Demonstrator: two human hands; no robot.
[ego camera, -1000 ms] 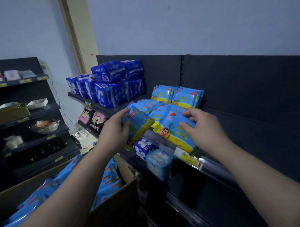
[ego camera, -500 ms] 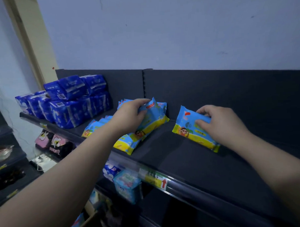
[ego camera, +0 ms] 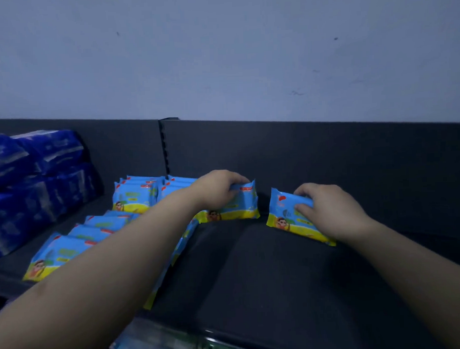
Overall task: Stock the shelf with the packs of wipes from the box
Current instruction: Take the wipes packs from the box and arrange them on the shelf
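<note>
So the left hand (ego camera: 219,190) curls round one blue-and-yellow soft plastic wipes pack (ego camera: 240,206) at the back of the dark shelf (ego camera: 253,265), and the right hand (ego camera: 326,210) grips a second pack (ego camera: 283,210) beside it. Risk imo: let go and these floppy packs (slick film) tip forward, or the left forearm (ego camera: 122,256) sweeps the front row (ego camera: 59,253) off.

Dark blue packs (ego camera: 39,186) stacked far left; pale wall (ego camera: 232,51) behind; blurred label strip (ego camera: 175,346) at bottom edge
</note>
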